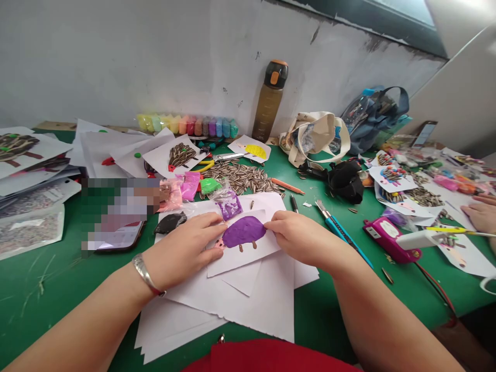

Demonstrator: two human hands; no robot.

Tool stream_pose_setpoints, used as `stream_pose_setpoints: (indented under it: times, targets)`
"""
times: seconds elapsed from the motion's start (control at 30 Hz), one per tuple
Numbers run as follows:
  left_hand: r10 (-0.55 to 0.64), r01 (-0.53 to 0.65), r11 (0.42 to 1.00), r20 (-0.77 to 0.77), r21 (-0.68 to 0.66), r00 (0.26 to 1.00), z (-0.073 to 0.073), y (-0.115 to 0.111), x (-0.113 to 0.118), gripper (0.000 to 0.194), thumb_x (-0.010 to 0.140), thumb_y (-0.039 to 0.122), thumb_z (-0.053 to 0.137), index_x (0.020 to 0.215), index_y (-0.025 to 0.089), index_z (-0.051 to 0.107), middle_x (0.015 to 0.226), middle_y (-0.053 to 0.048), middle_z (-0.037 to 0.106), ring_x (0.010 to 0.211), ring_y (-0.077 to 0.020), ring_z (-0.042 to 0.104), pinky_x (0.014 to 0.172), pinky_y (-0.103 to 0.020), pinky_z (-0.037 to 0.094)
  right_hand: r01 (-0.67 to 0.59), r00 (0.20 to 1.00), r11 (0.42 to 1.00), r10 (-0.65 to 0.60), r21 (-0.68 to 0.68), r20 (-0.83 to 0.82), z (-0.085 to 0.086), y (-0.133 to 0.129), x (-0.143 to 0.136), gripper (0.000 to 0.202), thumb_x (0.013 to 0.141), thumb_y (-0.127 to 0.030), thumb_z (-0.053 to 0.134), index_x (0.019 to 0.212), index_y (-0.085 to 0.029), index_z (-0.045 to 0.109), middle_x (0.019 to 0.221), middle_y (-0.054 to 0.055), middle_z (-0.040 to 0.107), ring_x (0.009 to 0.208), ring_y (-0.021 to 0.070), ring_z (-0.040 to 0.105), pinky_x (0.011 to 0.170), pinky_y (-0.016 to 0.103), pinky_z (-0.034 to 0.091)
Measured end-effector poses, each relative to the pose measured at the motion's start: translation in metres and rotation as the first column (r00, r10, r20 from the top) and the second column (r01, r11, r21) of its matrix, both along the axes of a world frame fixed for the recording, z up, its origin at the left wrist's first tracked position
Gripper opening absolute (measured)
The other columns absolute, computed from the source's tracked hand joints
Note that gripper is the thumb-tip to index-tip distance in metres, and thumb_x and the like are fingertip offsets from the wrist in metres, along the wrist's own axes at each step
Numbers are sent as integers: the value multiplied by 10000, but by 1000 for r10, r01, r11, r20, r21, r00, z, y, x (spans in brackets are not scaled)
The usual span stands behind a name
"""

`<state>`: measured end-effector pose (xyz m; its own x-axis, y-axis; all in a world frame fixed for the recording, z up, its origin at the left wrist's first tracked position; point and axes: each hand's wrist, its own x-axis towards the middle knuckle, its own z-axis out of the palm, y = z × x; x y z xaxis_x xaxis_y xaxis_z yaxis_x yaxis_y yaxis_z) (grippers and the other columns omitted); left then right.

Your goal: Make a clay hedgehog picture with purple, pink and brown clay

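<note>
A flat oval of purple clay [244, 231] covers the middle of a white paper card [232, 263], with two small brown legs and a pink dotted head beside it. My left hand [189, 245] lies on the card's left side, fingers stretched and thumb apart, near the pink head. At the oval's right edge, the fingers of my right hand [296, 235] are pinched together against the clay. Under the card spreads a stack of white paper sheets [271, 305]. Just behind it lies an opened packet of purple clay [230, 205].
A heap of sunflower seeds [240, 176] lies behind the card. A blue utility knife [341, 232] and a magenta device [391, 238] are to the right, a black clay lump [170, 223] and phone [120, 237] to the left. A bottle [269, 103] stands by the wall. Another person's hand [482, 213] rests far right.
</note>
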<state>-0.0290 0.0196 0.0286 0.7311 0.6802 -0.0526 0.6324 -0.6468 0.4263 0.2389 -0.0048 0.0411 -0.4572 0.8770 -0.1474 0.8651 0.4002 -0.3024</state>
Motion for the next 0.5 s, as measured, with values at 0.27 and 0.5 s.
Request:
stream_pose_setpoints:
  times: [0.27,0.5]
  targets:
    - [1,-1,1000,18,-5,1000,1,0,1,312,904,312,515,1184,204,605,1210,-97,566,1093,-261,552,949,-378,470,-25,1000,1000,25,5,15,0,-1,0,300,825,-58,483,933,-221,711,827,52,613,765,177,581,658,279,381]
    - [0,0,1000,-2,0,1000,0,0,-1,332,923,346,498,1204,205,603,1234,-97,550,1118,-273,548,954,-372,463,-62,987,998,59,21,152,2,-3,-5,296,816,-39,463,911,-199,693,854,73,620,784,196,587,642,304,343]
